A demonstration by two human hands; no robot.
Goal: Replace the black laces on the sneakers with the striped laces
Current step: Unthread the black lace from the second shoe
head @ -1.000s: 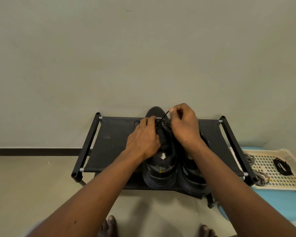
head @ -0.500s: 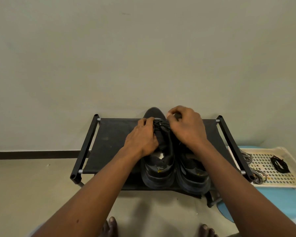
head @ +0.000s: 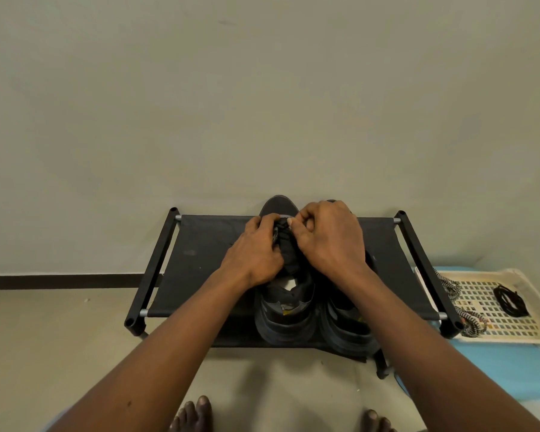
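My left hand grips the sneaker to steady it while my right hand pinches its black lace loose. The striped laces wait right of the sneaker.

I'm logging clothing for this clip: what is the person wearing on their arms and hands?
Nothing visible: the left hand and right hand are bare, with no gloves, rings or watch showing, and both forearms are unsleeved to the frame's edge.
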